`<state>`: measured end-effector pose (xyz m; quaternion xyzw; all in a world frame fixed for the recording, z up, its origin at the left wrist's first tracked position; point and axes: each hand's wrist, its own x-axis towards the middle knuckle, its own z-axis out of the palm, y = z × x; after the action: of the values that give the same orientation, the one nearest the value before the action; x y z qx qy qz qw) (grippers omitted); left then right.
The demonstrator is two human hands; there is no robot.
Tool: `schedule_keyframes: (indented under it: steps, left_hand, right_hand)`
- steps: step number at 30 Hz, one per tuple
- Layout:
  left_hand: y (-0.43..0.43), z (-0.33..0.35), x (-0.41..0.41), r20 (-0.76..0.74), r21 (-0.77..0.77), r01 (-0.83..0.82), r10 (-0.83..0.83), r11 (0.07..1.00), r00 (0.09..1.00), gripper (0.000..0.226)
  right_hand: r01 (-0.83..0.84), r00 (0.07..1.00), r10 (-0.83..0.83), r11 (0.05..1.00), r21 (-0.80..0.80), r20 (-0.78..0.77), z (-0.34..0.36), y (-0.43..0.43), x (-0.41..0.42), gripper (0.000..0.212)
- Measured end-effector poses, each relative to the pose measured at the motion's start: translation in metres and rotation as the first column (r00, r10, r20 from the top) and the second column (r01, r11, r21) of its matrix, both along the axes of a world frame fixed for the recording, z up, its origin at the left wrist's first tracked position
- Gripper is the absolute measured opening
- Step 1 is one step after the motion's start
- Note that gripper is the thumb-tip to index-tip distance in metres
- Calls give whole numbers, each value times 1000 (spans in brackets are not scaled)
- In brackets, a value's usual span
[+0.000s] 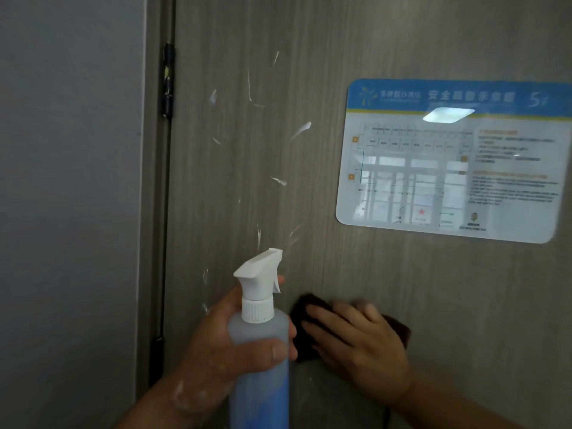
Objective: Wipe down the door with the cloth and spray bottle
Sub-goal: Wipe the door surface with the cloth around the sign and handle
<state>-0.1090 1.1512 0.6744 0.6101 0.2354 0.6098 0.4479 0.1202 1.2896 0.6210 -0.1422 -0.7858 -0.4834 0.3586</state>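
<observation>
A grey-brown wood-grain door (356,51) fills the view, with white streaks of spray or foam (300,130) scattered over its left part. My left hand (216,342) grips a translucent spray bottle (260,366) with blue liquid and a white trigger head, held upright close to the door, nozzle toward it. My right hand (362,345) presses a dark brown cloth (305,305) flat against the door, fingers spread, just right of the bottle.
A glossy blue-and-white evacuation plan sign (452,162) is stuck on the door at upper right. A dark hinge (168,78) sits on the door's left edge beside the frame. A grey wall (68,181) lies to the left.
</observation>
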Motion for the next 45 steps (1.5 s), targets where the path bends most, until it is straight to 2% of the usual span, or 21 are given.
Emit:
schedule_keyframes:
  steps: [3, 7, 9, 20, 32, 37, 39, 41, 43, 45]
  left_hand:
    - [-2, 2, -3, -14, -7, -22, 21, 1000, 1000, 80]
    - [5, 12, -2, -22, -17, -32, 31, 999, 999, 70]
    - [10, 15, 2, -22, -21, -30, 29, 999, 999, 71]
    - [16, 20, 9, -40, -33, -57, 56, 998, 998, 74]
    - [6, 21, -5, -12, -12, -83, 83, 996, 997, 72]
    - [6, 18, -6, -4, 6, -35, 35, 999, 999, 91]
    - [6, 17, -7, 18, 22, 14, -14, 1000, 1000, 88]
    - [5, 13, -11, 19, 32, 42, -43, 999, 999, 91]
    - [4, 7, -17, 21, 15, 51, -51, 999, 998, 101]
    - [1, 1, -22, 16, 6, 46, -46, 999, 999, 104]
  right_hand:
    - [2, 997, -5, 999, 33, 82, 18, 2, 16, 27]
    - [37, 988, -28, 998, 57, -154, 79, 3, 8, 29]
    - [36, 976, -23, 998, 57, -216, 83, 4, 5, 30]
    - [62, 977, -57, 998, 20, -203, 39, 0, 23, 31]
    - [87, 976, -77, 995, 42, -205, 56, 0, 2, 31]
    - [83, 927, -65, 996, 33, -370, 111, 2, -52, 30]
    - [68, 909, -50, 997, 30, -414, 107, 5, -64, 29]
    - [41, 948, -30, 999, 28, -316, 75, 7, -62, 30]
    - [38, 992, -36, 999, 14, -123, 34, 3, -50, 32]
    - [38, 999, -38, 999, 25, 6, 19, 1, -37, 32]
